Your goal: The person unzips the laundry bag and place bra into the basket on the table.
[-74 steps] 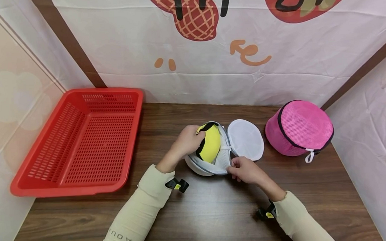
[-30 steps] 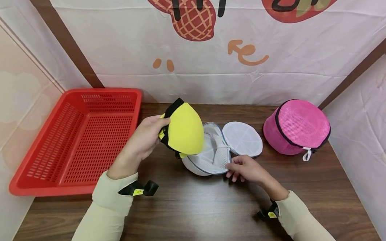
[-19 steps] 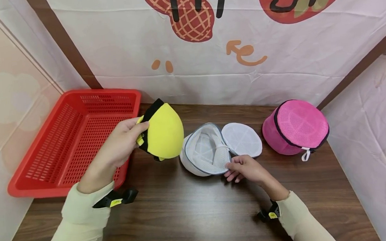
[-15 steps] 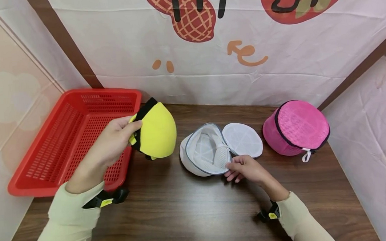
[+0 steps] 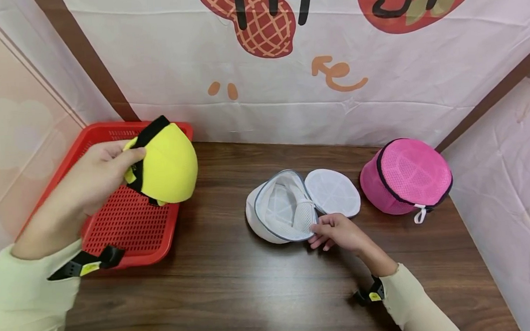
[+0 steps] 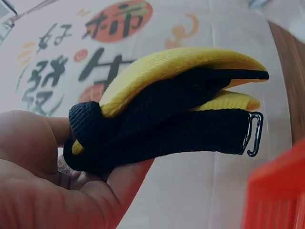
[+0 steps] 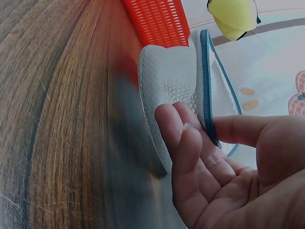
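Observation:
My left hand (image 5: 95, 177) pinches a folded yellow cup-shaped garment (image 5: 168, 165) by its black band, held up over the red basket's right side. In the left wrist view the yellow garment (image 6: 157, 71) shows black straps and a small metal hook (image 6: 257, 136) at one end. My right hand (image 5: 340, 233) pinches the zippered rim of a white mesh bag (image 5: 265, 225) that stands uncovered on the table, its round lid (image 5: 333, 193) folded back to the right. The right wrist view shows the thumb and fingers (image 7: 190, 114) on either side of the bag's zip edge.
A red perforated basket (image 5: 129, 227) stands at the left, partly behind my left arm. A pink mesh bag (image 5: 409, 175) with a black zip and white loop stands at the right, its lid closed. A printed cloth (image 5: 271, 115) hangs behind the wooden table (image 5: 254, 296).
My left hand has lifted the yellow garment out of the white mesh bag and carried it left to the red basket. My right hand stays at the bag's rim.

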Demonstrator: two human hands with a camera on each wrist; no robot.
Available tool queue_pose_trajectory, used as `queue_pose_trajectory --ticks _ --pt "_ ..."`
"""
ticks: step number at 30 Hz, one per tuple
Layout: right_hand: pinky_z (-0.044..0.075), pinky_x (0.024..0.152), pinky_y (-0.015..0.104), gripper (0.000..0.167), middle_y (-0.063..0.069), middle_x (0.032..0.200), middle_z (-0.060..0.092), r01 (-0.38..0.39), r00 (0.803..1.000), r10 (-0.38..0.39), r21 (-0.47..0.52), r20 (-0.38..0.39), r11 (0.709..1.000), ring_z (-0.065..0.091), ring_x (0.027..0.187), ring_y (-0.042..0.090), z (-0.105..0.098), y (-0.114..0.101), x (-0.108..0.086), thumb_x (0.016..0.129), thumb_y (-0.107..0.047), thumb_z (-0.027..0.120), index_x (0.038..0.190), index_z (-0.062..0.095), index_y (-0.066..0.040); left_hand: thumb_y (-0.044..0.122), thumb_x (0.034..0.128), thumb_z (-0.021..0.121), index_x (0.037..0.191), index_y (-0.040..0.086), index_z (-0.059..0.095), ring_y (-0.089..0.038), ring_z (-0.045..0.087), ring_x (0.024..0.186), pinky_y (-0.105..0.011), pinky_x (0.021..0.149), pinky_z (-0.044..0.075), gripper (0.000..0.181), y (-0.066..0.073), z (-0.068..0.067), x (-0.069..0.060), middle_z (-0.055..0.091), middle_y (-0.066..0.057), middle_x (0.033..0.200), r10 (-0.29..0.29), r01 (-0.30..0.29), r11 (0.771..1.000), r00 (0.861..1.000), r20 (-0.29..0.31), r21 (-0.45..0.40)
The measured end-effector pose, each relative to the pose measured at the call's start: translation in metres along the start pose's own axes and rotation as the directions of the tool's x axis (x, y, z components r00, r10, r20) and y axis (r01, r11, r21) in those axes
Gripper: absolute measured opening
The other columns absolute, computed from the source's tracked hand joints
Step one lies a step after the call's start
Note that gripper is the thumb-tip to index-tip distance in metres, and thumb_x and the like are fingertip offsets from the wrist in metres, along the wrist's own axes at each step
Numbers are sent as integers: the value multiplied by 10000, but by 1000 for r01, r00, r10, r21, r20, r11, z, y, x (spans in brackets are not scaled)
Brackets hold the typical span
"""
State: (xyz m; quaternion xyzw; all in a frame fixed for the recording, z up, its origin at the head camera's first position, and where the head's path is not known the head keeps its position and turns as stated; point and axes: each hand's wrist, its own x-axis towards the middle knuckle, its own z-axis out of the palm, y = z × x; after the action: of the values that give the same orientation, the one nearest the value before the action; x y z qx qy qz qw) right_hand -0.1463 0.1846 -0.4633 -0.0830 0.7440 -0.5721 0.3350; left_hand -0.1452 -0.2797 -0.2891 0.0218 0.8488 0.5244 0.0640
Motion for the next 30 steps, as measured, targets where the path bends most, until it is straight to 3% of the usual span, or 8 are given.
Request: queue_pose_trajectory --ticks 6,9,14,18,20,24,27,30 --pt "569 618 257 238 260 966 741 -3 1000 3 -15 -3 1000 745 799 172 0 0 0 1048 -155 562 883 618 6 261 1093 456 879 242 712 -39 663 726 -197 662 569 335 -13 -37 19 697 130 801 -96 95 995 995 -15 -29" --pt "565 614 260 240 240 955 747 -4 1000 4 -19 -6 1000 746 800 177 -1 -1 0 1048 -158 563 877 614 2 292 1088 463 848 306 706 21 647 762 -180 682 572 341 -22 -55 29 715 30 1128 -142 142 990 990 -22 -4" --pt "560 606 266 235 234 951 748 -6 1000 5 -29 -6 1000 746 803 185 -1 -2 0 1047 -160 567 898 623 13 343 1088 435 908 345 704 78 625 978 -127 752 542 324 -36 -76 45 100 -206 1662 -194 194 980 981 -5 36" --pt "561 610 272 236 255 965 741 -8 1000 8 -37 -3 999 746 810 192 0 -2 -1 1048 -165 566 922 631 25 405 1083 405 1130 55 725 -103 595 1046 -178 698 485 477 -45 -81 52 476 -248 1484 -124 139 957 990 -74 253" --pt "561 611 274 237 261 969 739 -8 1000 8 -38 -3 999 747 813 197 0 -2 -1 1048 -165 565 924 631 26 441 1070 397 1088 -45 705 -239 560 912 -268 632 415 575 -48 -80 54 679 -194 1077 -75 122 907 989 -131 404" --pt "562 612 273 238 235 955 748 -11 1000 10 -41 -7 999 748 815 200 0 -2 -1 1050 -167 561 912 632 14 387 1068 374 972 -55 616 -207 475 588 -331 532 376 513 -54 -72 63 562 -47 640 -31 93 876 990 -139 473" --pt "561 611 268 241 205 939 755 -12 1000 12 -44 -9 999 746 807 190 0 -2 0 1050 -174 560 911 640 5 268 1063 359 990 -73 580 -216 544 466 -316 444 432 412 -62 -67 74 596 -60 609 15 40 881 994 -111 471" --pt "559 604 266 241 205 935 756 -15 1000 14 -45 -10 999 744 791 174 0 -1 2 1048 -184 562 910 645 -5 197 1039 360 957 -74 571 -265 605 458 -319 433 470 353 -72 -65 82 618 -91 629 76 -2 848 990 -117 530"
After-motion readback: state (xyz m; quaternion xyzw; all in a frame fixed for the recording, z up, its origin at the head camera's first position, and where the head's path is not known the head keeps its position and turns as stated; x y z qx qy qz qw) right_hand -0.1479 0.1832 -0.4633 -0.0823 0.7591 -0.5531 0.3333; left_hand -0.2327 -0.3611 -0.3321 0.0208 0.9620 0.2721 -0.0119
